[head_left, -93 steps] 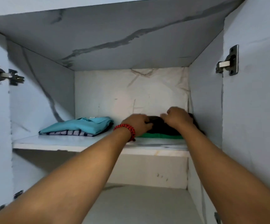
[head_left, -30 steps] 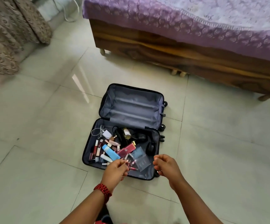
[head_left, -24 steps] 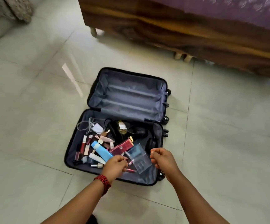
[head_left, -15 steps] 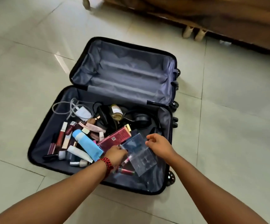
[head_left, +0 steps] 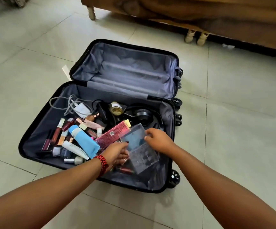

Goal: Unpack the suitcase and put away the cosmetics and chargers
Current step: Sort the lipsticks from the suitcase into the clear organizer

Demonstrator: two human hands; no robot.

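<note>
A dark suitcase [head_left: 125, 68] lies open on the tiled floor. Its near half holds a white charger with cable [head_left: 81, 109], a blue tube [head_left: 84, 141], a long red box [head_left: 112, 134], several lip glosses [head_left: 57, 131], a small jar [head_left: 115, 108] and black headphones [head_left: 142, 114]. Over the near right part of the case sits a clear plastic box [head_left: 140, 154]. My left hand [head_left: 117, 154], with a red wristband, grips its left edge. My right hand [head_left: 157, 141] pinches its upper right edge. The far half of the suitcase holds nothing.
A wooden bed frame [head_left: 183, 10] with turned legs [head_left: 190, 36] stands beyond the suitcase. Pale floor tiles [head_left: 241, 113] surround the case on all sides. The suitcase wheels [head_left: 174, 178] stick out on its right side.
I turned from the wardrobe shelf to the suitcase on the floor and came closer. Both hands reached down and took hold of the clear plastic box.
</note>
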